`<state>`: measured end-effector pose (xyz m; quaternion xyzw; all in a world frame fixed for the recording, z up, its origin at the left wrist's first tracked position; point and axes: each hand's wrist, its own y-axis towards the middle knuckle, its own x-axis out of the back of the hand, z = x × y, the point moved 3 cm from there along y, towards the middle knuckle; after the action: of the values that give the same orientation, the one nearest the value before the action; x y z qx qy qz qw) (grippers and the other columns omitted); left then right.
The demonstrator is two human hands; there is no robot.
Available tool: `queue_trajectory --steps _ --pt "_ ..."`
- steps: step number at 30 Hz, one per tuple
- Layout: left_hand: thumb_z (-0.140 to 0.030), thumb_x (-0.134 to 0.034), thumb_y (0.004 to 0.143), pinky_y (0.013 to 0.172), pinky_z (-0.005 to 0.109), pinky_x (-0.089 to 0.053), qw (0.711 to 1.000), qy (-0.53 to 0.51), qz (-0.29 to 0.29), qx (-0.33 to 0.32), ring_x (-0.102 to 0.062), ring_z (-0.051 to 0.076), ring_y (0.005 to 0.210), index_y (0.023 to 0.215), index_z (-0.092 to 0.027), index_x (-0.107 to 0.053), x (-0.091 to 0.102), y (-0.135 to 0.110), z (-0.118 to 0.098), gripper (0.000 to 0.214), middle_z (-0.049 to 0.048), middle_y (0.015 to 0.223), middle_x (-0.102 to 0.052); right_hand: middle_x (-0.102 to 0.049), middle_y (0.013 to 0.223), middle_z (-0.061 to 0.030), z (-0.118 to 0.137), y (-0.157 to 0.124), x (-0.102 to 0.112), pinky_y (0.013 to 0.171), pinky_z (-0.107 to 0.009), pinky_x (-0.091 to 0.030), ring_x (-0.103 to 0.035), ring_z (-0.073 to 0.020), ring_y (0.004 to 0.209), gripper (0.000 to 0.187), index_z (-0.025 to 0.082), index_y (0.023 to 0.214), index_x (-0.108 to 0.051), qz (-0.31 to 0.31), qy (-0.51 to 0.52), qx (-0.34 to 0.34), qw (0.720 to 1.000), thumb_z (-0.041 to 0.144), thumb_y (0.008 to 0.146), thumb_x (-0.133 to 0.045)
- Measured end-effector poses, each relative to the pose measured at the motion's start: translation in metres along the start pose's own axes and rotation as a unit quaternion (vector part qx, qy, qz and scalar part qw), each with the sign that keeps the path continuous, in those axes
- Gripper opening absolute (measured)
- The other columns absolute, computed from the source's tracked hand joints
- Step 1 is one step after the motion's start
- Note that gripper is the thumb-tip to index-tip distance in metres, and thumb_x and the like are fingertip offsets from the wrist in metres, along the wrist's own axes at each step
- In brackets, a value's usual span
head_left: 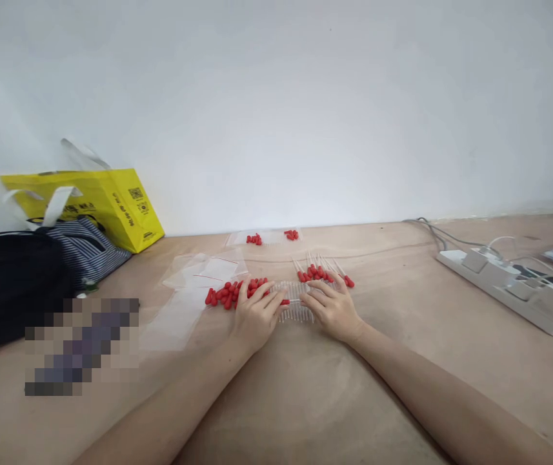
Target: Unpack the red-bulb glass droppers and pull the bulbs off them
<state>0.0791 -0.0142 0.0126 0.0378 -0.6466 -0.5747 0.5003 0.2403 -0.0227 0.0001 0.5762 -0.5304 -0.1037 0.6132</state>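
Note:
Both my hands rest on a brown table (305, 400) over a row of clear glass tubes (294, 310). My left hand (255, 313) lies with fingers stretched out, touching a pile of loose red rubber bulbs (228, 294) and the row's left end. My right hand (333, 309) lies flat with fingers spread on the row's right end. Just behind it sits a fan of finished droppers with red bulbs (322, 272). Neither hand visibly grips anything.
Clear plastic bags (199, 278) lie left of the bulbs; a filled bag with red bulbs (271, 237) lies by the wall. A yellow bag (106, 203), striped and black bags (10, 278) stand at left. A white power strip (513, 284) with cables lies right.

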Motion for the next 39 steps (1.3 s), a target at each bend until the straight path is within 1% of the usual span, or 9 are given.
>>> queue_trajectory --steps 4,8,11,14,18,21,25,33,39 --pt "-0.02 -0.042 0.086 0.1 0.05 -0.016 0.999 -0.007 0.045 0.0 -0.055 0.021 0.101 0.099 -0.02 -0.059 -0.007 -0.002 0.002 0.021 0.0017 0.093 -0.067 -0.064 0.07 0.0007 0.002 0.001 0.0 0.1 -0.041 -0.017 -0.055 -0.0136 0.086 0.014 0.017 0.08 -0.059 0.022 -0.008 -0.004 1.0 0.013 0.082 -0.047" --pt "-0.015 -0.038 0.086 0.101 0.053 -0.011 0.998 -0.019 0.059 -0.008 -0.052 0.022 0.106 0.1 -0.019 -0.059 -0.009 -0.003 -0.001 0.025 0.0023 0.101 -0.065 -0.064 0.068 0.0013 0.005 0.001 -0.002 0.099 -0.043 -0.017 -0.055 -0.0137 0.084 0.016 0.018 0.089 -0.06 0.023 0.0 -0.007 1.0 0.013 0.082 -0.046" --pt "-0.02 -0.039 0.086 0.101 0.053 -0.011 0.998 -0.022 0.064 -0.009 -0.049 0.023 0.109 0.099 -0.019 -0.059 -0.011 -0.002 -0.003 0.024 0.0035 0.107 -0.062 -0.064 0.067 0.0012 0.007 0.0 -0.005 0.099 -0.043 -0.017 -0.055 -0.0138 0.083 0.02 0.019 0.089 -0.06 0.019 0.011 -0.009 1.0 0.012 0.082 -0.043" --pt "-0.023 -0.041 0.086 0.103 0.052 -0.011 0.997 -0.03 0.069 -0.008 -0.05 0.021 0.108 0.094 -0.02 -0.061 -0.012 -0.002 -0.004 0.021 0.0021 0.105 -0.063 -0.064 0.067 0.0011 0.008 -0.002 -0.006 0.099 -0.044 -0.017 -0.055 -0.0144 0.085 0.022 0.02 0.086 -0.06 0.013 0.018 -0.005 1.0 0.01 0.08 -0.042" --pt "-0.019 -0.042 0.085 0.103 0.052 -0.009 0.996 -0.051 0.071 -0.013 -0.051 0.019 0.106 0.087 -0.021 -0.062 -0.009 -0.002 -0.005 0.021 -0.0006 0.097 -0.066 -0.064 0.064 0.0024 0.009 -0.004 -0.004 0.1 -0.044 -0.016 -0.056 -0.0141 0.086 0.023 0.02 0.082 -0.06 0.0 0.014 0.006 1.0 0.007 0.077 -0.042" --pt "-0.017 -0.043 0.084 0.103 0.054 -0.008 0.996 -0.053 0.07 -0.013 -0.052 0.019 0.105 0.086 -0.022 -0.063 -0.006 -0.003 -0.005 0.02 -0.0016 0.094 -0.067 -0.063 0.062 0.0032 0.01 -0.004 0.0 0.1 -0.045 -0.015 -0.057 -0.0136 0.085 0.022 0.02 0.079 -0.059 -0.003 0.009 0.011 1.0 0.006 0.076 -0.042" --pt "-0.021 -0.045 0.084 0.102 0.055 -0.007 0.996 -0.052 0.067 -0.013 -0.053 0.02 0.104 0.084 -0.024 -0.063 -0.004 -0.004 -0.005 0.018 -0.0026 0.093 -0.068 -0.062 0.059 0.0044 0.01 -0.003 0.003 0.101 -0.046 -0.011 -0.057 -0.0129 0.085 0.022 0.021 0.076 -0.058 -0.007 0.003 0.006 1.0 0.006 0.075 -0.042" --pt "-0.022 -0.045 0.085 0.102 0.055 -0.003 0.996 -0.055 0.068 -0.019 -0.054 0.02 0.102 0.086 -0.026 -0.063 -0.003 -0.004 -0.005 0.019 -0.004 0.093 -0.067 -0.062 0.06 0.0051 0.006 -0.006 0.003 0.1 -0.048 -0.01 -0.056 -0.0132 0.086 0.019 0.022 0.077 -0.058 0.003 0.005 0.013 1.0 0.009 0.077 -0.044" --pt "-0.015 -0.042 0.084 0.102 0.056 -0.002 0.995 -0.052 0.082 -0.022 -0.052 0.02 0.105 0.087 -0.026 -0.063 -0.001 -0.003 -0.006 0.024 -0.0035 0.096 -0.067 -0.062 0.059 0.0052 0.004 -0.006 0.005 0.1 -0.048 -0.01 -0.056 -0.0126 0.086 0.021 0.022 0.076 -0.058 0.003 0.006 0.015 1.0 0.008 0.077 -0.043"
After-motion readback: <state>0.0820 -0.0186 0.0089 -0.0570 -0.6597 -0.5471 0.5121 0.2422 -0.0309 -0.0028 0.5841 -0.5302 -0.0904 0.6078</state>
